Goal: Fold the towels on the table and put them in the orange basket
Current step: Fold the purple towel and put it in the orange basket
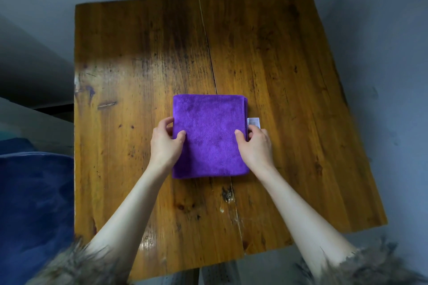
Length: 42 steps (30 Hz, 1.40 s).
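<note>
Between both hands, folded purple towel (209,136) flat on wooden table (289,76); left hand (165,143) pinching its left edge, thumb on top; right hand (256,146) pinching right edge, just below white label (254,122).

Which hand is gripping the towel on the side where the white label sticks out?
The right hand. It pinches the purple towel at its right edge, just below the white label. The left hand holds the opposite, label-free edge.
</note>
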Each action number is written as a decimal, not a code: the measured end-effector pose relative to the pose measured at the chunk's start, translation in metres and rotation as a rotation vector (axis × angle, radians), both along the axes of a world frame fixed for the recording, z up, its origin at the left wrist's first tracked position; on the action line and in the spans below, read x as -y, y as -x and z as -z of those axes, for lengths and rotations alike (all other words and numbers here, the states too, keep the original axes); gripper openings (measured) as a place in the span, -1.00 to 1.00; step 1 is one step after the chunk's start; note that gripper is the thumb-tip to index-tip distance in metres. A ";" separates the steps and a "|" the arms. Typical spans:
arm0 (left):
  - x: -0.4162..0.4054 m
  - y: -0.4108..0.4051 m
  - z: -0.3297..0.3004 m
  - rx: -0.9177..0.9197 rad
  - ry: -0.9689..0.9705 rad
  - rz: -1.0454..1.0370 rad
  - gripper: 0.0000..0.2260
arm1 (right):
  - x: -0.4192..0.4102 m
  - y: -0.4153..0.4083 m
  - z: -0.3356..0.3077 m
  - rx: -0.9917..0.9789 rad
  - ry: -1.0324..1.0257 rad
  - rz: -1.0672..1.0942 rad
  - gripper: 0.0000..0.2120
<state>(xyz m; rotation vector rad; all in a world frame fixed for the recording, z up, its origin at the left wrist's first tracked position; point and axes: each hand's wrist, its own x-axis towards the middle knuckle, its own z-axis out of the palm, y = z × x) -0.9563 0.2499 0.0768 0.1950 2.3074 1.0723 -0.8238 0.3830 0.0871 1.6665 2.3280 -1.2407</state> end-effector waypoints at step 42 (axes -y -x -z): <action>0.326 -0.041 -0.167 0.364 -0.483 -0.595 -0.84 | 0.214 0.062 -0.165 -0.226 0.661 -0.423 -0.91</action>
